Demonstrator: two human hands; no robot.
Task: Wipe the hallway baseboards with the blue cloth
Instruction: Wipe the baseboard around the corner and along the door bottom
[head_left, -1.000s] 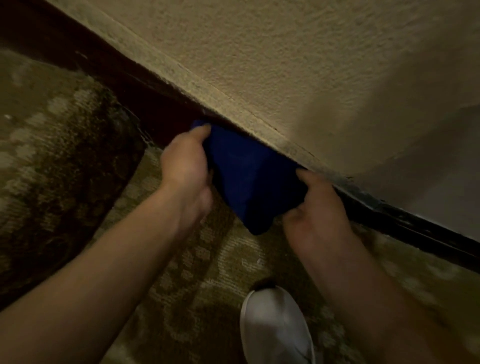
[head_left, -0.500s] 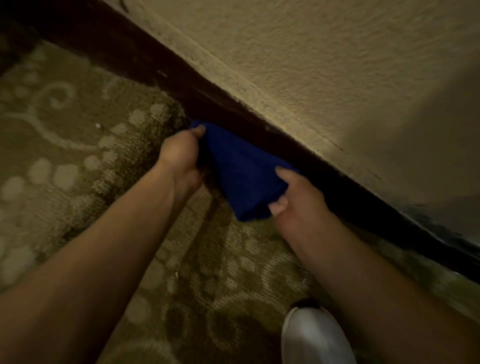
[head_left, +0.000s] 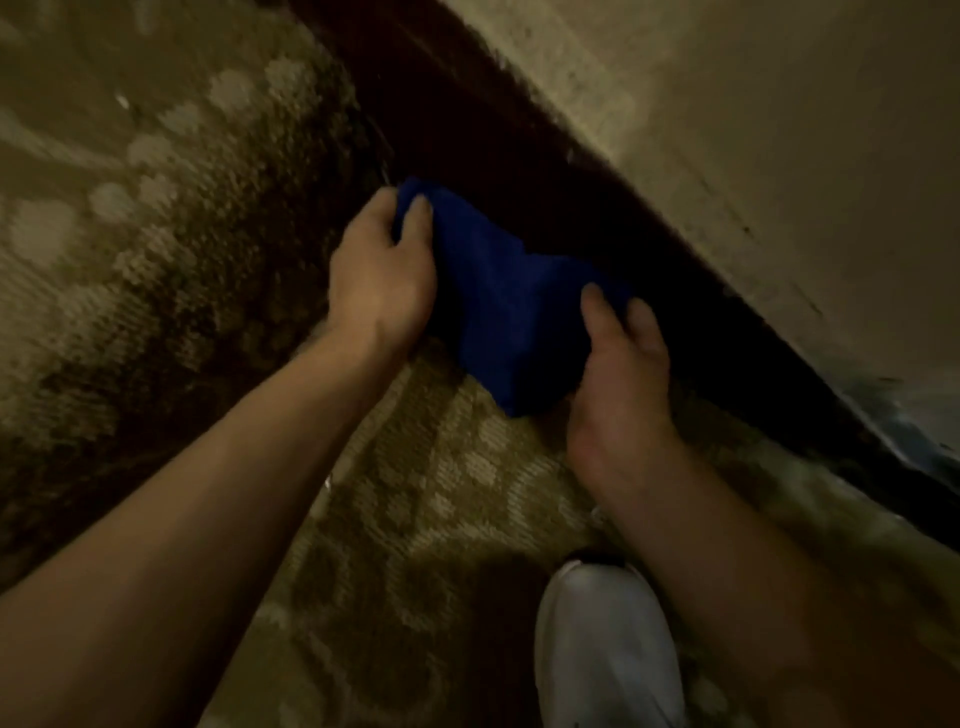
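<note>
The cloth (head_left: 511, 306) is bunched against the dark baseboard (head_left: 524, 171), its upper edge touching the board and its lower fold hanging down toward the carpet (head_left: 156, 260). Both hands hold it, one at each end.

The left hand (head_left: 382, 280) grips the cloth's upper-left corner. Its thumb and a finger (head_left: 418, 213) lie on top of the fabric, close together, with a small fold pinched up between them; the other fingers are curled under the cloth and hidden.

The right hand (head_left: 623, 374) holds the cloth's lower-right end. Its thumb (head_left: 597, 312) lies along the front of the fabric and the forefinger reaches over the top edge just beside the baseboard, so the cloth is held in a narrow pinch; the remaining fingers are out of sight behind the cloth.

Above the baseboard rises a textured beige wall (head_left: 753, 130). Below the cloth, on the patterned carpet, a white shoe (head_left: 608, 649) shows between the forearms.
</note>
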